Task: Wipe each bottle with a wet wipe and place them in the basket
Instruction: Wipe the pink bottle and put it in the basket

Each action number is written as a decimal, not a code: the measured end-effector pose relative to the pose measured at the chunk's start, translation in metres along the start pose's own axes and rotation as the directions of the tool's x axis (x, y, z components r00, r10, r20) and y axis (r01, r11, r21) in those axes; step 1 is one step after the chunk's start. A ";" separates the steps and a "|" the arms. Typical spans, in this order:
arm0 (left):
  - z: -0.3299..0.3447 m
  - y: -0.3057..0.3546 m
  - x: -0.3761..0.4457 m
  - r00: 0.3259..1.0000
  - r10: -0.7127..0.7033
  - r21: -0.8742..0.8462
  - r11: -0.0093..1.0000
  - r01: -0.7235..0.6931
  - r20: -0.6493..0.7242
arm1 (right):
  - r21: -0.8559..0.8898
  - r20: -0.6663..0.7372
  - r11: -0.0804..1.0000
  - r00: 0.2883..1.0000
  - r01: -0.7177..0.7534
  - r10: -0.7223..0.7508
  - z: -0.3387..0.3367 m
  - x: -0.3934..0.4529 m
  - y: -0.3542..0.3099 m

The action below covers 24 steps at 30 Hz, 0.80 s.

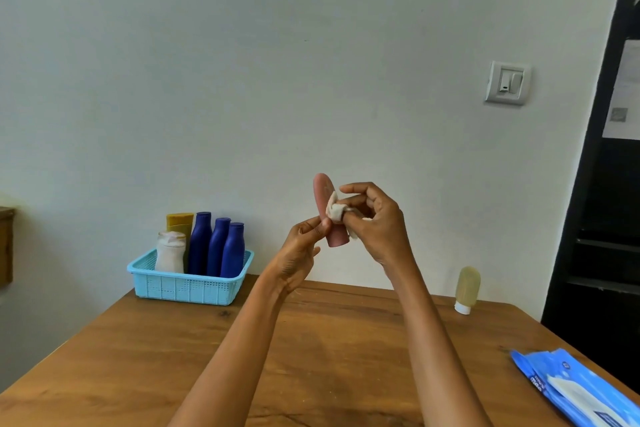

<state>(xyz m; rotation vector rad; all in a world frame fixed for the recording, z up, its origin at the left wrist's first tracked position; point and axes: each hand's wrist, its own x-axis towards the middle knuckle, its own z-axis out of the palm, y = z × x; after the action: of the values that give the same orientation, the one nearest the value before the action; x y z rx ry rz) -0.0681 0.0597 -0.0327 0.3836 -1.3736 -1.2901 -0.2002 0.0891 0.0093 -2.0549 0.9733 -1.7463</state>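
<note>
A pink bottle (pixel 327 198) is held upright in the air above the wooden table (pixel 138 357). My left hand (pixel 301 251) pinches its lower part with thumb and fingers. My right hand (pixel 372 222) presses a crumpled white wet wipe (pixel 336 210) against the bottle's side. A light blue basket (pixel 187 286) stands at the table's far left corner. It holds three dark blue bottles (pixel 216 246), a mustard-yellow bottle (pixel 179 221) and a white bottle (pixel 169 253). A pale yellow bottle (pixel 467 288) stands cap-down at the far right of the table.
A blue pack of wet wipes (pixel 571 388) lies at the table's near right edge. A white wall with a switch (pixel 507 82) is behind the table. A dark shelf unit (pixel 606 218) stands to the right.
</note>
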 end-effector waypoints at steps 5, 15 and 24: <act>0.007 -0.004 0.001 1.000 -0.001 0.042 0.999 0.000 0.007 | -0.028 -0.216 0.998 0.975 0.049 -0.054 0.007 0.000 0.003; 0.002 -0.011 0.002 1.000 -0.003 0.088 0.996 0.005 -0.021 | -0.166 -0.100 0.986 0.995 0.002 -0.019 -0.004 -0.003 0.020; 0.008 -0.012 0.005 0.999 -0.048 0.190 0.981 0.045 0.013 | -0.131 -0.240 0.986 0.961 0.106 -0.135 0.002 0.002 0.006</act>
<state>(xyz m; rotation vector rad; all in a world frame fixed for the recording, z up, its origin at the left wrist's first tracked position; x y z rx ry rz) -0.0818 0.0552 -0.0378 0.5390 -1.5157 -1.2057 -0.2004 0.0826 0.0069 -2.0387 1.0634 -2.0969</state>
